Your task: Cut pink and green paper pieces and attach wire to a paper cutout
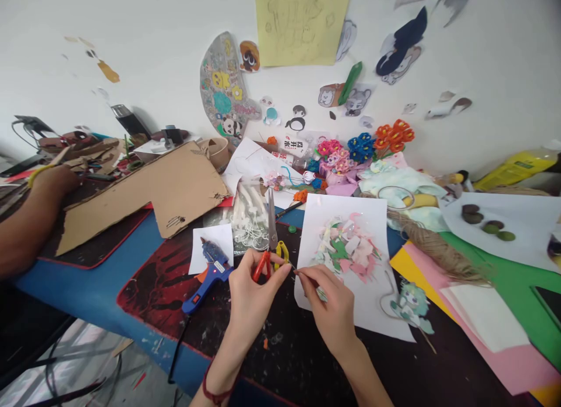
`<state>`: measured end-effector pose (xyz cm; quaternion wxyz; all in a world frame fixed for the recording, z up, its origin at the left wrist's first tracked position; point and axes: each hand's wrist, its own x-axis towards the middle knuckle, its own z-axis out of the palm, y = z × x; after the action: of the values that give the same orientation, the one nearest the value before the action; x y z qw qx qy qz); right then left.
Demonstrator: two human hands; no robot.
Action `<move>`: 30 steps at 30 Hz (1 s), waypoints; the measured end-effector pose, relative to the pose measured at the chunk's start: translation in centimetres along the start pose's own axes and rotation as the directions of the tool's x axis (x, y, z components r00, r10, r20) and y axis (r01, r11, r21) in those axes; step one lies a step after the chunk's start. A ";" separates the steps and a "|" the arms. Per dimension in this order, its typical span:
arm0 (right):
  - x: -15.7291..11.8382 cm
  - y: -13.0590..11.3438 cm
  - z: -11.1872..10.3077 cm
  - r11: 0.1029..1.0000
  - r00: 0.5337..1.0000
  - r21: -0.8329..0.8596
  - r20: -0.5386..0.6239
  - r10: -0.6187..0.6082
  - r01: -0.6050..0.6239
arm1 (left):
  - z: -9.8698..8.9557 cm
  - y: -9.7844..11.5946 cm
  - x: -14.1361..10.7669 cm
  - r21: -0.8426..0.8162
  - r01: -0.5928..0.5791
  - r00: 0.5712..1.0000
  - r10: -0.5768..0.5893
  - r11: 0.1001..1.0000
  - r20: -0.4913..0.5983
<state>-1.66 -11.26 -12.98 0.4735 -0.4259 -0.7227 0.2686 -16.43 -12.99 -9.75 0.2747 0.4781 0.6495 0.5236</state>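
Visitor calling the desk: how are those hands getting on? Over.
Left hand and right hand close together; anything pinched too small to tell. Red-handled scissors at left hand, grip unclear. Close by: blue glue gun, paper scraps.

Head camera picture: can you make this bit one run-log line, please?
left hand: at scissors, grip unclear | right hand: close beside left hand | between hands: too small to tell | paper scraps: on white sheet

Red-handled scissors: one pair. Blue glue gun: one. Yellow wall sheet: one.
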 end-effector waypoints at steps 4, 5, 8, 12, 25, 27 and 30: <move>-0.1 0.0 -0.2 0.997 0.997 -0.024 -0.015 -0.073 0.073 | 0.4 0.4 0.0 -0.079 0.034 0.999 -0.031 0.996 0.027; -0.2 0.1 -0.3 0.995 0.995 -0.037 -0.020 -0.095 0.094 | 0.5 0.5 0.0 -0.083 0.033 0.999 -0.031 0.996 0.028; -0.4 0.4 -0.3 0.978 0.980 -0.098 -0.055 -0.190 0.184 | 0.6 0.7 0.0 -0.075 0.028 0.999 -0.025 0.997 0.040; -0.6 0.7 -0.3 0.930 0.943 -0.210 -0.074 -0.324 0.302 | 0.7 0.9 -0.2 -0.107 0.040 0.998 -0.035 0.993 0.044; -0.1 0.7 -1.3 0.995 0.983 0.027 0.154 -0.103 0.100 | 0.7 0.6 -0.2 -0.086 -0.002 0.998 0.008 0.996 0.064; 0.0 0.8 -1.4 0.996 0.988 0.011 0.129 -0.085 0.084 | 0.8 0.6 -0.2 -0.052 0.002 0.999 0.001 0.999 0.052; 0.2 0.7 -1.2 0.998 0.996 -0.025 0.068 -0.063 0.065 | 1.0 0.6 -0.4 -0.020 -0.003 0.998 0.004 1.000 0.055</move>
<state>-0.31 -10.82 -12.91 0.4514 -0.3996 -0.7551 0.2576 -15.25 -12.92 -9.52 0.2962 0.4906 0.6357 0.5172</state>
